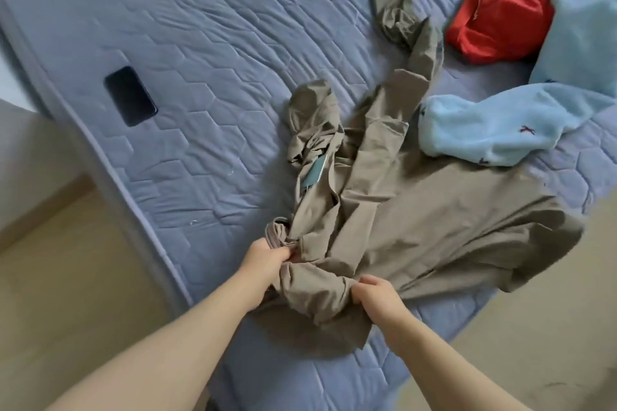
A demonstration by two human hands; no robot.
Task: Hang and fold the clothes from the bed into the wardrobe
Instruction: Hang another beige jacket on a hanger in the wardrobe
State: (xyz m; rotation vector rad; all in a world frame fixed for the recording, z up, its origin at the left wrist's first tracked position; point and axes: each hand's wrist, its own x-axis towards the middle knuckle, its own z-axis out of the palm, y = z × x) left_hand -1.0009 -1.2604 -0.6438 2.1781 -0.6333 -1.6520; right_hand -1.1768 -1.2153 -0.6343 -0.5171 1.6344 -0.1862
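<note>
A crumpled khaki-brown garment point(400, 210) lies spread over the near corner of the bed point(200, 27), one long part trailing toward the far right. My left hand point(263, 259) grips a bunched fold at its near left edge. My right hand point(375, 295) pinches the fabric a little to the right, near the bed's corner. A red garment point(500, 10) lies in a heap at the far right. A light blue fleece garment point(500, 127) with small dark motifs lies beside it, one sleeve reaching toward the khaki cloth.
A black phone point(130, 96) lies face up on the quilted blue cover near the bed's left edge. Beige floor point(66, 277) shows to the left and at the lower right of the bed corner.
</note>
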